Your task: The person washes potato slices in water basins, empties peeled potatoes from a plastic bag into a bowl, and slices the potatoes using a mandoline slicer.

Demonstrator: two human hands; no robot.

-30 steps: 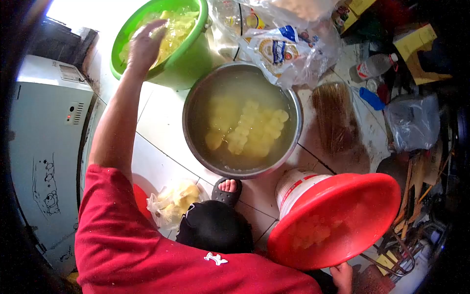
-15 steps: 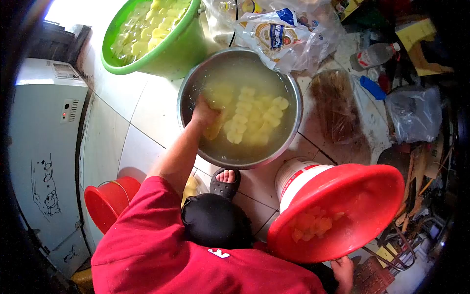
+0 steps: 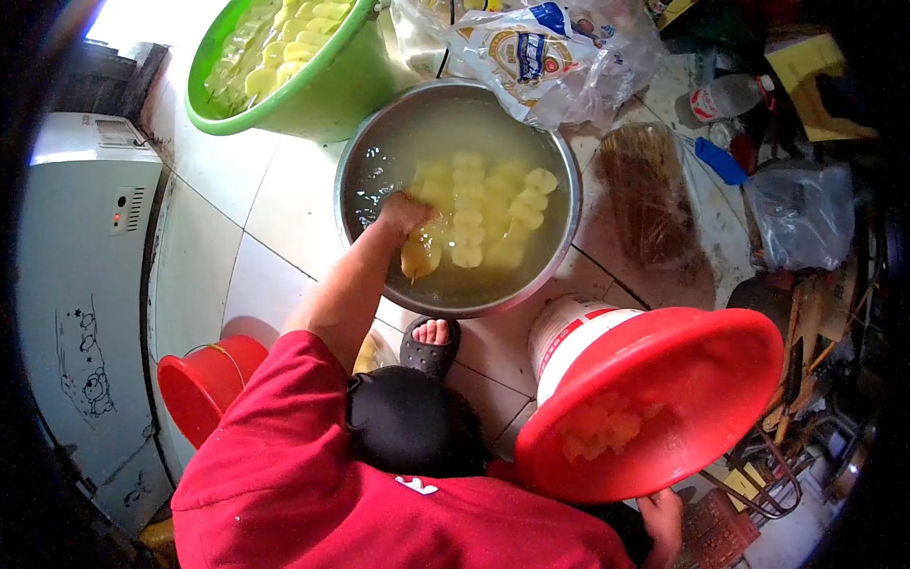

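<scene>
My left hand [image 3: 406, 216] is in the cloudy water of a round metal basin [image 3: 572, 204], at the left side of a heap of pale yellow slices [image 3: 467, 211]. Its fingers are partly under water, bent around some of those slices. At the lower right, my right hand [image 3: 661, 517] is at the lower rim of a tilted red basin [image 3: 701, 379], with its fingertips hidden behind it. Some pale slices [image 3: 603, 429] lie inside the red basin. More yellow slices [image 3: 289, 52] fill a green tub [image 3: 327, 100] at the upper left.
A white bucket [image 3: 573, 341] is beneath the red basin. A red bucket [image 3: 213, 375] and a white appliance [image 3: 90, 284] are at the left. Plastic bags [image 3: 559, 62] overlap the metal basin's far edge. A bottle [image 3: 725, 100] lies at the upper right. My foot [image 3: 431, 341] is below the basin.
My left hand has moved from the green tub down into the metal basin, then slightly right among the slices. My right hand remains at the red basin's rim.
</scene>
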